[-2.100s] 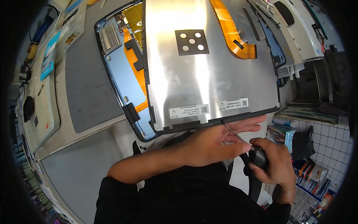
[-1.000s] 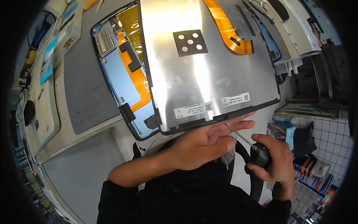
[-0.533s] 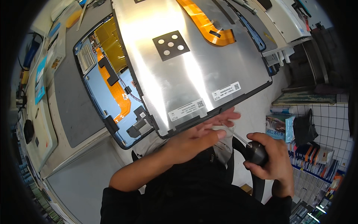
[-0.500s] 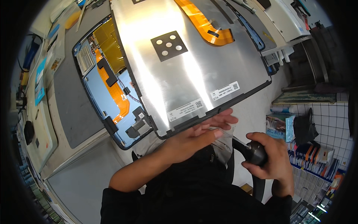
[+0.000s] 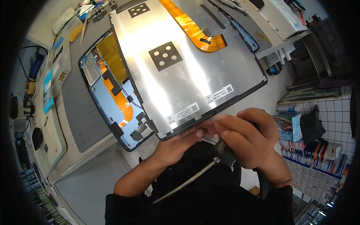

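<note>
A large silver display panel (image 5: 187, 67) with an orange flex ribbon (image 5: 191, 28) across its back is tilted up over an open device chassis (image 5: 108, 101) with blue and orange parts inside. My left hand (image 5: 180, 144) grips the panel's near edge from below. My right hand (image 5: 249, 140) is pressed against the left fingertips at that edge. It holds a black-handled tool (image 5: 225, 155) whose thin grey shaft (image 5: 187, 180) points down and left over my dark clothing.
The chassis lies on a grey mat (image 5: 80, 112) on the workbench. Small tools and boxes (image 5: 71, 26) sit at the far left, and a white casing (image 5: 279, 15) at the far right. Shelves of coloured packets (image 5: 311, 150) stand low on the right.
My right hand has risen to meet the left hand at the panel's near edge. The tool's shaft now points down-left instead of up toward the panel. More of the open chassis shows.
</note>
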Motion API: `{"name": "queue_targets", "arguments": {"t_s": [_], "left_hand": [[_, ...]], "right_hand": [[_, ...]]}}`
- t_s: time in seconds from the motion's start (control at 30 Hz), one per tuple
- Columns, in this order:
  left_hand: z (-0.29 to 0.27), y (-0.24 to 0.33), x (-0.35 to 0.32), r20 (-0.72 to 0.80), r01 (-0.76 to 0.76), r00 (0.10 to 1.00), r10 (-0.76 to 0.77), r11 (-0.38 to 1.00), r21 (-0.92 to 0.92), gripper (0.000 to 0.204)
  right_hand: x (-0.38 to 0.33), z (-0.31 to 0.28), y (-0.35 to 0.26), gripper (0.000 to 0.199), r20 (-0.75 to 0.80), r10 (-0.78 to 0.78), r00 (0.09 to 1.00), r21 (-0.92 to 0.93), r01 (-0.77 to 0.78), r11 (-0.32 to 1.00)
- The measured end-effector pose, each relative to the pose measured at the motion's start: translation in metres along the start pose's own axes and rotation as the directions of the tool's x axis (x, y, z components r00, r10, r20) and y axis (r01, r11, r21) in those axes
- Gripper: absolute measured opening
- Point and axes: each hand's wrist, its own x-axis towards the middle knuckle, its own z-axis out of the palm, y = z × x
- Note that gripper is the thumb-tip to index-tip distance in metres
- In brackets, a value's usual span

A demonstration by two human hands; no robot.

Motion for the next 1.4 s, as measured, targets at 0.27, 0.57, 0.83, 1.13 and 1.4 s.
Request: {"name": "queue_targets", "arguments": {"t_s": [0.27, 0.57, 0.83, 1.13, 1.4], "left_hand": [[0.001, 0.000, -0.001, 0.018, -0.042, 0.999, 0.043, 0.998, -0.040, 0.026], [0.004, 0.003, -0.001, -0.059, -0.233, 0.969, 0.240, 0.966, 0.111, 0.027], [0.015, 0.001, 0.000, -0.239, -0.260, 0.922, 0.305, 0.944, 0.202, 0.029], [0.022, 0.003, 0.001, -0.258, -0.278, 0.918, 0.300, 0.953, 0.119, 0.024], [0.019, 0.002, 0.005, -0.253, -0.256, 0.919, 0.301, 0.946, 0.198, 0.026]], "right_hand": [[-0.003, 0.012, 0.008, 0.024, -0.013, -0.060, 0.998, -0.012, 0.060, 0.998], [0.010, 0.015, 0.015, 0.019, -0.046, -0.128, 0.991, -0.091, 0.123, 0.988], [0.014, 0.011, 0.012, 0.020, 0.019, -0.060, 0.998, -0.061, 0.061, 0.996], [0.015, 0.001, 0.008, 0.020, 0.087, -0.027, 0.996, 0.016, 0.026, 1.000], [0.006, -0.012, -0.002, 0.022, 0.170, 0.047, 0.984, 0.058, -0.058, 0.997]]}}
